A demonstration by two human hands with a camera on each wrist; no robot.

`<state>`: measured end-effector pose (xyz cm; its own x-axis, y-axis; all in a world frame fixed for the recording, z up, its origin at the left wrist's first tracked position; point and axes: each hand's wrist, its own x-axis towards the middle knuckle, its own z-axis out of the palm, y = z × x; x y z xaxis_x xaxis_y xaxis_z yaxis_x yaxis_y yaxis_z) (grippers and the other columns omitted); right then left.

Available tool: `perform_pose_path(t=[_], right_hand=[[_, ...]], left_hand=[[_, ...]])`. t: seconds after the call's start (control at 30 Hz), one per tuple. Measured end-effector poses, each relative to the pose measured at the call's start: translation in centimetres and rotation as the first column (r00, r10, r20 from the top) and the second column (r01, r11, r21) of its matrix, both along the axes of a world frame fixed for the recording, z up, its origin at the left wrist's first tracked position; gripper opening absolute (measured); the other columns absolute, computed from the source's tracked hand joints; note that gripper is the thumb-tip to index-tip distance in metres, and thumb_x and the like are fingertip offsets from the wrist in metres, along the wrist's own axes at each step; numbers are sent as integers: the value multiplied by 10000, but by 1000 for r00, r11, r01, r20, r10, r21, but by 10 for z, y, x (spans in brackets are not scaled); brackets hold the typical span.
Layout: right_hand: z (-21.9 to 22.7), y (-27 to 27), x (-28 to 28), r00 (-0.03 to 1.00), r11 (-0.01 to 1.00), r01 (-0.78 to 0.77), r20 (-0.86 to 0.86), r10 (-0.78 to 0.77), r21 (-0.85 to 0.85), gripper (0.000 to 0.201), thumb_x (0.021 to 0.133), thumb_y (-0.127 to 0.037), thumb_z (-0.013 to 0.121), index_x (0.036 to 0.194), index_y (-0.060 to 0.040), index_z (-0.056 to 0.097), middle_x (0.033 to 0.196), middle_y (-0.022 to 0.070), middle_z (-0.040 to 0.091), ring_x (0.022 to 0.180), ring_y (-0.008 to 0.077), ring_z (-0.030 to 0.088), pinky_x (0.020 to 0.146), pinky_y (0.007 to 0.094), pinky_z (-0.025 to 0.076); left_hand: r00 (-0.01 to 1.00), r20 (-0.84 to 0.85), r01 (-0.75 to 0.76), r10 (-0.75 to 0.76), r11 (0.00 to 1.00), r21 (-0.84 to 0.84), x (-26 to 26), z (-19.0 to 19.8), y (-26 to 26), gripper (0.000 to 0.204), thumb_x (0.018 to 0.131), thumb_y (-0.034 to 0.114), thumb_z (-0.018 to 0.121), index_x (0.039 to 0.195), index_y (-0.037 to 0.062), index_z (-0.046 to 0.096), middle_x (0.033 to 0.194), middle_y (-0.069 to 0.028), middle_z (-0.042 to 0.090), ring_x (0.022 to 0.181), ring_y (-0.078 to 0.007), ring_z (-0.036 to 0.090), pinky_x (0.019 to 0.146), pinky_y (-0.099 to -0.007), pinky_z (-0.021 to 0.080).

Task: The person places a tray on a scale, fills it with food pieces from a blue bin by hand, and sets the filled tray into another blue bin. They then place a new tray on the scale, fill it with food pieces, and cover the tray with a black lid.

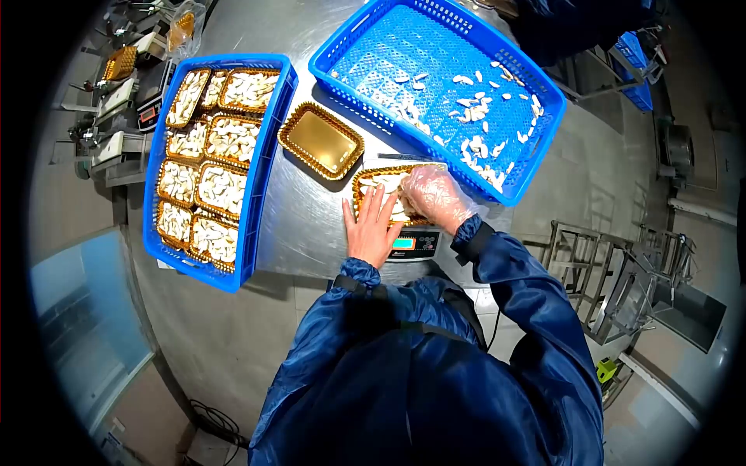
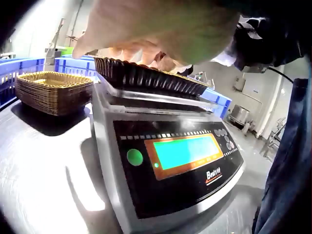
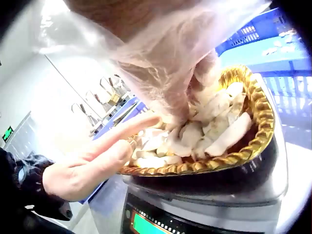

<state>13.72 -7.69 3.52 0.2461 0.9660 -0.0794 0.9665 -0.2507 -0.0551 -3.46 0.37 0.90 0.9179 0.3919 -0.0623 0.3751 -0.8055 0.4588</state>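
Note:
My bare left hand (image 1: pixel 373 228) lies over a gold tray (image 3: pixel 263 129) of white slices (image 3: pixel 231 134), its fingers spread and resting on them. The right hand (image 1: pixel 437 196), in a clear plastic glove, reaches into the right part of that tray. In the right wrist view its fingers and thumb are bent down around some slices; their tips are partly hidden. Under the tray is a digital scale (image 2: pixel 175 161) with a lit green display. Behind and left of it stands a stack of gold trays (image 2: pixel 53 95), the top one bare inside.
A blue crate (image 1: pixel 268 182) on the left holds several filled gold trays. At the back right, a larger blue crate (image 1: pixel 404 39) has loose white slices scattered in it. These stand on a metal table (image 1: pixel 291 233). Metal frames (image 1: pixel 583 268) stand on the floor at right.

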Motion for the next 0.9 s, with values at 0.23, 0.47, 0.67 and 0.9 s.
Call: perform_pose_path(t=[0.23, 0.47, 0.67, 0.9], right_hand=[[13, -2, 9, 994, 991, -111, -6, 112, 80, 105, 765, -138, 614, 820, -51, 635, 798, 140, 634, 763, 288, 660, 646, 394, 537], [8, -4, 21, 986, 986, -116, -103, 128, 116, 84, 767, -162, 625, 801, -85, 625, 751, 119, 636, 739, 283, 647, 638, 389, 518], [-6, 1, 13, 923, 944, 229, -362, -133, 237, 139, 794, -190, 651, 777, -53, 633, 705, 164, 617, 707, 359, 626, 676, 440, 504], [-21, -4, -6, 923, 914, 243, -367, -114, 326, 133, 810, -186, 659, 802, -53, 650, 741, 155, 632, 752, 369, 621, 685, 452, 495]], left_hand=[[994, 37, -100, 98, 994, 42, 18, -1, 15, 579, 941, 319, 551, 1463, 130, 386, 1536, -66, 351, 1444, -247, 261, 1147, -620, 44], [990, 96, -105, 106, 994, -14, 9, 2, 17, 457, 941, 243, 539, 1386, 146, 493, 1495, -79, 405, 1423, -269, 300, 1164, -567, 100], [991, 131, -23, 25, 1000, -13, 4, 1, 15, 377, 931, 231, 562, 1304, 171, 573, 1468, -59, 432, 1397, -271, 328, 1153, -590, 138], [990, 125, -70, 69, 998, 2, 18, -1, 20, 405, 948, 203, 521, 1346, 128, 526, 1466, -69, 439, 1399, -263, 337, 1152, -586, 122]])
